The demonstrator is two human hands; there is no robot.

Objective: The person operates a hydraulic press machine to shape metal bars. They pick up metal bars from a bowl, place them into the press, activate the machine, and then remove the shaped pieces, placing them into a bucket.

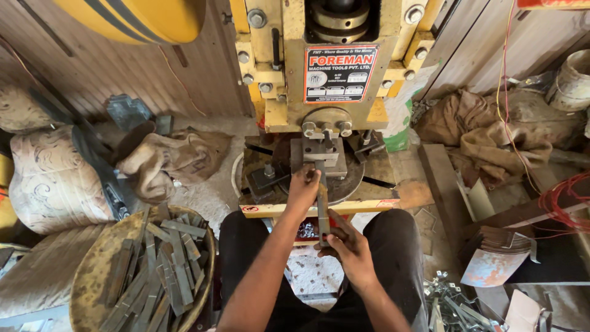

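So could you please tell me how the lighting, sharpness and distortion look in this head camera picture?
Head view: soft daylight, brightest and slightly washed out at the right edge near the pale round bucket; wide-angle bending curves the yellow metal press; the left hand, the right hand and the narrow grey metal strip are sharp; corners are softer.

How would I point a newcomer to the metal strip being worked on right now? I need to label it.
Find the yellow press machine at the top centre, then its round bed below. The metal strip runs from the die there back toward the person, held by the left hand near the die and the right hand at the near end. Unlike the strips piled in the basket, it is single and in hand.
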